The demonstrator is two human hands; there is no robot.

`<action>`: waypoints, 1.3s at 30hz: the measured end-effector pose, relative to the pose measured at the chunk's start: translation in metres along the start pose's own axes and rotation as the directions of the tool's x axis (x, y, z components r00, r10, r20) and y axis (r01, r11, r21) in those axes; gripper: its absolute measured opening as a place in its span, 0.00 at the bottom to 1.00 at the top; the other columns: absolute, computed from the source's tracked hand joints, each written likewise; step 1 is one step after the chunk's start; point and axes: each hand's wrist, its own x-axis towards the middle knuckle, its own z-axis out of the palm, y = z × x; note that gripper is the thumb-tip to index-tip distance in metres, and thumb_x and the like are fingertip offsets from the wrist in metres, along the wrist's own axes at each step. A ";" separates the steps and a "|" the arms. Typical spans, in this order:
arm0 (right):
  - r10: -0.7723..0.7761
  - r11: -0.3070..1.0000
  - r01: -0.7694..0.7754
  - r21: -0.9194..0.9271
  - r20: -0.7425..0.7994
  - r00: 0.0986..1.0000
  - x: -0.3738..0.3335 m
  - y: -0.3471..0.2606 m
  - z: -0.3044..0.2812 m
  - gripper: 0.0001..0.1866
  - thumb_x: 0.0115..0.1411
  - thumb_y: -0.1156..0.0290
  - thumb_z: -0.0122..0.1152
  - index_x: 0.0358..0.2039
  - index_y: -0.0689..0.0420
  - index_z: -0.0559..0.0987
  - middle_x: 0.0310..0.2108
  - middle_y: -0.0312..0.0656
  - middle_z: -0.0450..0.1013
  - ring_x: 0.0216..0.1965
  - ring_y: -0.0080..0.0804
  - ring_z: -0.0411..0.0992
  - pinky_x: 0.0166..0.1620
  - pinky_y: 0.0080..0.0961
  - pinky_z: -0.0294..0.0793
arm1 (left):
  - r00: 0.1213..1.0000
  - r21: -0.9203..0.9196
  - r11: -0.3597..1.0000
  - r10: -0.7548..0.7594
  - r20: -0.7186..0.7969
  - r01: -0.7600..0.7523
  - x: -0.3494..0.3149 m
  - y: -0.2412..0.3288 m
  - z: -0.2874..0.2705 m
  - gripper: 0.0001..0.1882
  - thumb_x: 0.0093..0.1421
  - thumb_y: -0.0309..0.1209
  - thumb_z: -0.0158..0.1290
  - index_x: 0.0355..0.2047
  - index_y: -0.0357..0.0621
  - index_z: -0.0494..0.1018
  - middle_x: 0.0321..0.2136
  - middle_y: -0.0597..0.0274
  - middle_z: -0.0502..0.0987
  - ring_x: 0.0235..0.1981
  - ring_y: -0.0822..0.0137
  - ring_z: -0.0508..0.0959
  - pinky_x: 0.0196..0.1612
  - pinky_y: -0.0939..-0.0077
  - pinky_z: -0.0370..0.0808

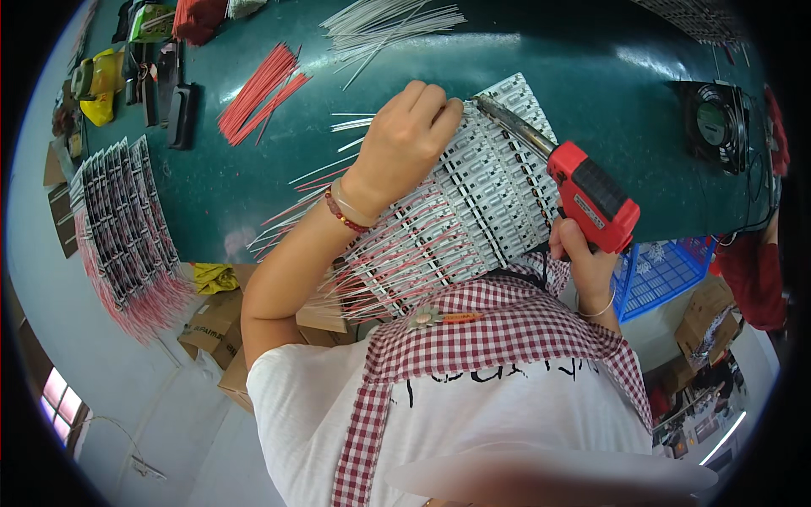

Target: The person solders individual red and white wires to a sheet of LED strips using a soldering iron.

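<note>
A panel of white circuit boards [515, 182] lies tilted across the table edge in front of me, with rows of small dark parts. Red and white wires [397, 253] trail from its left side. My left hand [410, 135] is closed in a pinch over the panel's far end; what its fingertips hold is hidden, though white wires [351, 124] stick out to its left. My right hand [585, 258] grips a red and black soldering gun [596, 196]. The gun's metal tip [494, 110] reaches the far end of the panel, close beside my left fingertips.
Bundles of red wires [263, 93] and white wires [389, 29] lie on the green table [228, 203]. A similar wired panel [127, 224] hangs at the left edge. At right are a black fan [716, 127] and, lower, a blue basket [663, 275]. Cardboard boxes [215, 325] stand below left.
</note>
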 end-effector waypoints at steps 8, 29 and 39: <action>-0.003 0.998 0.003 -0.070 0.008 1.000 0.000 0.005 -0.003 0.10 0.53 0.80 0.69 0.35 0.61 0.77 0.25 0.34 0.74 0.19 0.18 0.70 0.22 0.17 0.70 | 1.000 -0.006 1.000 -0.006 0.013 0.006 0.001 0.000 0.001 0.16 0.44 0.18 0.54 0.36 0.36 0.76 0.27 0.58 0.70 0.29 0.61 0.72 0.30 0.71 0.73; -0.020 1.000 0.020 -0.004 -0.026 0.999 -0.002 -0.006 0.003 0.07 0.56 0.78 0.66 0.35 0.62 0.77 0.24 0.35 0.74 0.20 0.19 0.70 0.23 0.18 0.69 | 0.999 0.033 0.999 -0.002 0.047 0.001 -0.001 0.004 0.002 0.16 0.45 0.19 0.52 0.37 0.34 0.75 0.29 0.56 0.69 0.31 0.59 0.71 0.35 0.69 0.72; -0.002 0.998 -0.001 -0.065 -0.045 0.999 -0.005 0.002 -0.001 0.12 0.55 0.78 0.69 0.39 0.62 0.77 0.26 0.35 0.74 0.20 0.18 0.70 0.23 0.17 0.71 | 0.999 0.028 1.000 -0.014 0.043 0.013 -0.001 0.006 0.003 0.15 0.45 0.19 0.53 0.37 0.34 0.75 0.28 0.57 0.68 0.31 0.59 0.71 0.34 0.69 0.72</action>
